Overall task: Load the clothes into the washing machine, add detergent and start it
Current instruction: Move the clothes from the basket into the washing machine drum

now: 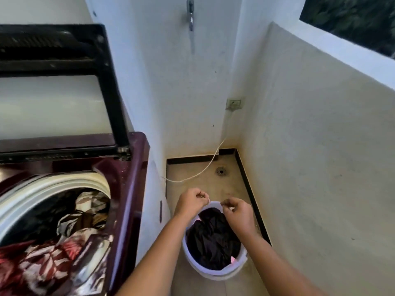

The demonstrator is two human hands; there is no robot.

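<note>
Clothes, dark and crumpled, fill the round white plastic bucket. It stands on the beige tiled floor, between the washer's side and the black skirting along the floor's right edge. A scrap of pink shows at the bucket's near rim.

My left hand and my right hand are above the bucket's far rim with fingers curled. Each pinches one end of a thin white band; I cannot tell whether it is the handle or the rim itself.

Along the floor's left edge stands the maroon top-loading washing machine, its black-framed lid raised upright. Red-and-white leaf-print and brown patterned garments lie in its drum.

Near the floor's far right corner sits a round metal drain. A white cable runs from the wall socket down across the floor's far edge toward the washer. A metal tap hangs high on the far wall.
</note>
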